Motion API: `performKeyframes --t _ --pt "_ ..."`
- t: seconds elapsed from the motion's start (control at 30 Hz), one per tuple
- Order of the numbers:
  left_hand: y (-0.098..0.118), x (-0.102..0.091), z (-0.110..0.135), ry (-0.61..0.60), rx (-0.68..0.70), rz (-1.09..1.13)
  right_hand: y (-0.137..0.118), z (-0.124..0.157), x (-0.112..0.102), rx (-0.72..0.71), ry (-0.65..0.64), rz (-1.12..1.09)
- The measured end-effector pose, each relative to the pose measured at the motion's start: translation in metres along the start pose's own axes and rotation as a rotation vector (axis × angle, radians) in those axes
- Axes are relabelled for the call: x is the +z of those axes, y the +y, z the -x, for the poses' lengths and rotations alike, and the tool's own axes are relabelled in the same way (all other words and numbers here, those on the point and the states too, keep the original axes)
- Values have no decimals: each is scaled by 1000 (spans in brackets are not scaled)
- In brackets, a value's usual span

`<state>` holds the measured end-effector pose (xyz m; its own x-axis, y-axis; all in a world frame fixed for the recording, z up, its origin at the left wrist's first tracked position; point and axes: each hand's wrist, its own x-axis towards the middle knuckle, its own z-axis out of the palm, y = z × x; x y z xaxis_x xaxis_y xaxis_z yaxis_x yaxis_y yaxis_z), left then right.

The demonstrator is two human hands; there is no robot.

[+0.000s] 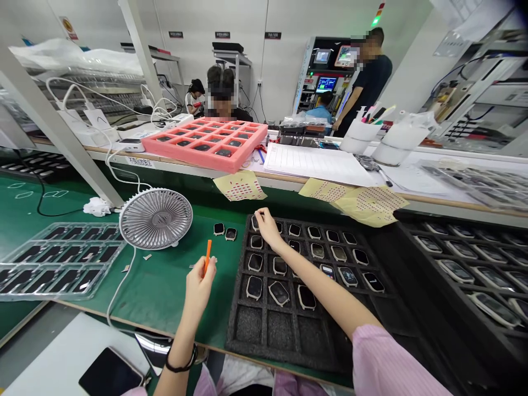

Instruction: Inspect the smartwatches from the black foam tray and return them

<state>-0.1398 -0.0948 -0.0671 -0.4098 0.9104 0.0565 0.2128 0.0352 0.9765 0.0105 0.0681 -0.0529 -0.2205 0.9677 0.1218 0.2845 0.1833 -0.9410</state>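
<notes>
My left hand (201, 280) is closed around a slim orange stick-like tool (208, 254), held upright over the green bench; its exact kind does not show. My right hand (268, 228) reaches to the far left corner of a black foam tray (280, 329). Its fingers pinch the edge of a smartwatch (254, 224) in that corner cell, partly covered by the fingertips. Several more smartwatches (306, 297) sit face up in the tray's cells, a few with lit screens. Two small watch screens (231, 234) lie on the bench left of the tray.
A white fan (157, 219) stands left of my hands, its cable (119, 291) running down the bench. Clear plastic trays (53, 264) hold dark parts. Another watch tray (466, 269) is at right. A pink foam tray (231, 159) rests on the shelf; people are beyond.
</notes>
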Motion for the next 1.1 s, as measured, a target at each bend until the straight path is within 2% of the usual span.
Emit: performKeyframes --t 0.1,0.2,0.27,0.33,0.43,0.5,0.57,0.7,0.8,0.9,1.0,1.07,1.1 --pt "-10 -9 1 -36 50 -282 13 -28 2 31 -3 244" --pt "-15 -11 4 -67 47 -443 18 -32 3 13 -55 427" --pt "-19 -13 4 -74 29 -525 20 -28 -7 -14 -50 528" --pt "-22 -16 2 -65 10 -589 22 -23 -25 -25 -4 618" --pt "-25 -20 -2 -63 -29 -656 28 -18 -52 30 44 711" --pt "-24 -20 -3 -60 -60 -682 34 -16 -60 76 34 733" --pt "-20 -20 -2 -52 -80 -684 39 -15 -60 100 16 719" --pt "-12 -16 3 -56 -74 -598 45 -21 -56 128 -9 576" --pt "-6 -10 8 -84 -19 -412 41 -22 -63 138 -62 366" --pt "5 4 14 -239 2 -169 28 -8 -67 106 -162 94" --pt "23 23 19 -446 -65 47 7 22 -58 75 -276 -156" --pt "34 34 21 -511 -104 140 -6 44 -48 74 -357 -346" --pt "38 39 21 -520 -110 169 -12 53 -43 102 -420 -547"
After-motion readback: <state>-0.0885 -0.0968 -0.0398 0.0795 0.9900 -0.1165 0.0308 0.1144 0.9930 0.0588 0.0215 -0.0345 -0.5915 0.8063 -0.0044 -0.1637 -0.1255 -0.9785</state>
